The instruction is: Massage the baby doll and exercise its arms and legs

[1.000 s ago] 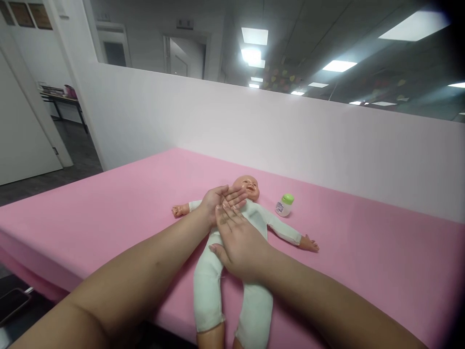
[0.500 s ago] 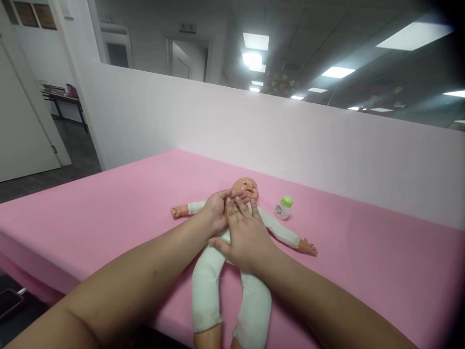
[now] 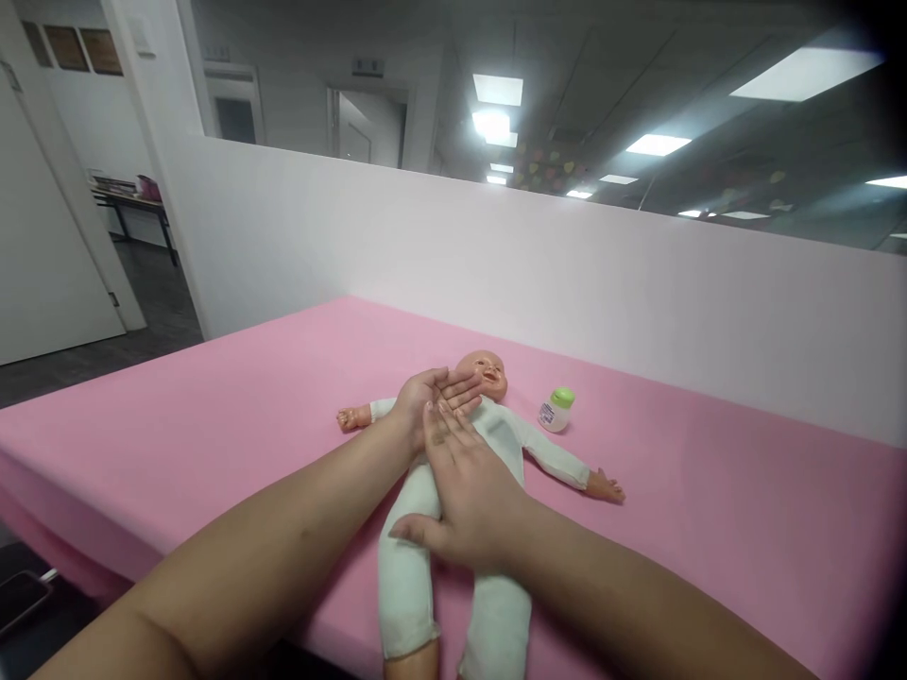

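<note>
A baby doll (image 3: 502,434) in a white cloth suit lies on its back on the pink-covered table (image 3: 269,378), arms spread and head away from me. Above its chest, my left hand (image 3: 434,401) is held palm up with fingers extended. My right hand (image 3: 471,482) lies palm down across the left palm, its fingers stretched out and its thumb apart. Neither hand holds an object. To the right of the doll's head stands a small clear bottle (image 3: 556,413) with a green cap and a printed label.
A white wall (image 3: 496,255) runs behind the table, with a dark window (image 3: 567,94) reflecting ceiling lights above it. At the left are a white door (image 3: 49,227) and a far desk (image 3: 131,198) beyond the doorway.
My right hand has slid back toward me along the left palm, uncovering more of the left fingers and the doll's chest. The camera view has shifted slightly.
</note>
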Demonstrator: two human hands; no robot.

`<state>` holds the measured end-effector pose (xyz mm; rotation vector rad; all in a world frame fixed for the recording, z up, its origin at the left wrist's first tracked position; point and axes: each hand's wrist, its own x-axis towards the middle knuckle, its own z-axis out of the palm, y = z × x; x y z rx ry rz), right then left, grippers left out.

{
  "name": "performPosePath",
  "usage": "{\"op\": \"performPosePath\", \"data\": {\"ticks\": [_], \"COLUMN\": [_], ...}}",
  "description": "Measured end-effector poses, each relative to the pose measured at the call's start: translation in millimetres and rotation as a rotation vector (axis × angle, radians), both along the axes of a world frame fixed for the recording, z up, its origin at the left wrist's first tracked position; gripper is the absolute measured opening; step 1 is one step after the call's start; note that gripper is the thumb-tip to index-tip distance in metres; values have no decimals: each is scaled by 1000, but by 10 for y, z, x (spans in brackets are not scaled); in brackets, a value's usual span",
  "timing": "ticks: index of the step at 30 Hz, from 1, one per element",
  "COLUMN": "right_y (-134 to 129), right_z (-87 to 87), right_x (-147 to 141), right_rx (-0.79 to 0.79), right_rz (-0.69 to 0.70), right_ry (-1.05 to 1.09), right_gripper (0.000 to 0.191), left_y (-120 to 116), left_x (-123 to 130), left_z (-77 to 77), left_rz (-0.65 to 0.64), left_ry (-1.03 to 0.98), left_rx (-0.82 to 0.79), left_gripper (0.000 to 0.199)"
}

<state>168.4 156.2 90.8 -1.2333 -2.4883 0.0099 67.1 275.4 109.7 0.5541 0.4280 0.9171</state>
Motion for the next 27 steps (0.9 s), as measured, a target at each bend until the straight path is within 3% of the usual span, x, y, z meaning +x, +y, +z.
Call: {"op": "performPosePath", "data": {"ticks": [3, 6, 9, 11, 15, 19, 22, 24, 27], "right_y": [133, 279, 380, 411, 291, -22, -129, -92, 33], "right_z": [-30, 2, 68, 100, 97, -3, -97, -145, -193], "right_x": [109, 208, 316, 430, 683, 735, 692, 693, 745], "right_rx": [21, 66, 49, 38, 75, 15, -10, -17, -54], "right_rz": [68, 26, -41, -40, 154, 415, 501, 469, 308], "right_ry": [15, 13, 27, 71, 252, 409, 480, 485, 465], "right_gripper": [130, 116, 101, 94, 66, 44, 43, 50, 50], "left_y": [-55, -93, -54, 18, 176, 228, 238, 256, 284], "left_x": [43, 108, 137, 119, 60, 50, 67, 77, 79], "left_z": [24, -32, -171, -275, -425, -476, -504, -538, -586], "left_rz": [-13, 28, 169, 297, 483, 506, 515, 525, 533], "left_ry": [-17, 5, 98, 229, 587, 784, 813, 808, 816], "left_rx": [-2, 18, 133, 308, 658, 772, 807, 791, 781], "left_gripper": [34, 33, 33, 32, 26, 33, 33, 32, 33]}}
